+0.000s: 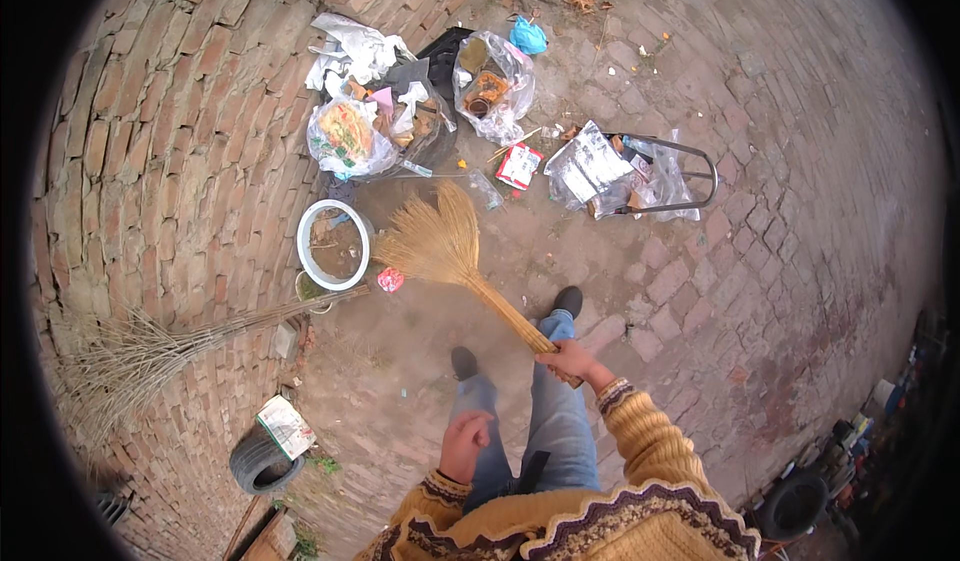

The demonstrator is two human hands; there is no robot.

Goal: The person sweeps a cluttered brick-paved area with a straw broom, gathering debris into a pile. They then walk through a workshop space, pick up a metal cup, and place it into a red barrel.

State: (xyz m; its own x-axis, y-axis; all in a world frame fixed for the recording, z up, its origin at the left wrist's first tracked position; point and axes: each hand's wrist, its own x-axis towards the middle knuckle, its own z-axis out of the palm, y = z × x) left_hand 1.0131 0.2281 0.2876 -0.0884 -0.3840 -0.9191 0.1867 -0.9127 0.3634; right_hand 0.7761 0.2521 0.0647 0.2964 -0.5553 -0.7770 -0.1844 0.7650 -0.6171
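Note:
My right hand [573,362] is wrapped round the handle of a straw broom [441,244]. The broom slants up and left, its fanned bristles spread beside a white bucket [309,235] with dirt and scraps inside. My left hand [466,446] hangs in front of my thigh, its fingers loosely curled, with nothing visible in it. Just below the bristles lies a small red-and-white wrapper [390,280]. Beyond the broom are a clear bag of rubbish [345,139], another bag with food waste [497,91] and a red-and-white box [519,167].
A twig broom [160,361] leans along the brick wall [140,161] at left. Farther right, a metal-handled dustpan [690,176] holds plastic and paper. An old tyre [262,464] with a printed sheet [286,426] stands at lower left. A blue bag [528,36] lies far off.

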